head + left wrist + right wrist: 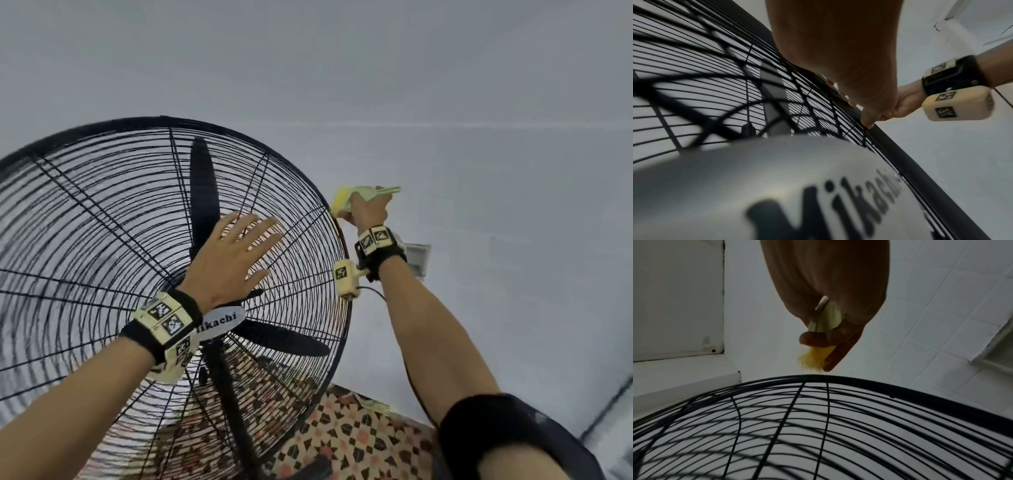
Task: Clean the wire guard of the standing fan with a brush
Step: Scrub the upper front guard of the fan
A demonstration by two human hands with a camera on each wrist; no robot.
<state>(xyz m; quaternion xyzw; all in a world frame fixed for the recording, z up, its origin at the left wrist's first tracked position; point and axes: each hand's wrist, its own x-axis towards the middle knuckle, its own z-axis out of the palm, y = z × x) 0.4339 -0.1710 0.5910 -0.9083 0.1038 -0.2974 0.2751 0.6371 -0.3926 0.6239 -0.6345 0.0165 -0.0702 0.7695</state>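
Note:
A large standing fan fills the left of the head view, with a round black wire guard (102, 212), black blades and a silver hub badge (222, 322). My left hand (233, 253) lies flat on the front of the guard, fingers straight and spread. My right hand (368, 210) grips a pale green brush (346, 198) with yellow bristles at the guard's upper right rim. In the right wrist view the yellow bristles (810, 361) hang just above the rim (818, 378). In the left wrist view my left hand's fingertips (867, 123) touch the guard's outer wires (818, 104).
A pale tiled wall (445, 102) stands close behind the fan. A white wall box (416, 258) sits just behind my right wrist. The fan's black pole (226, 387) runs down to a patterned floor (359, 438). A window frame (678, 305) shows at the left in the right wrist view.

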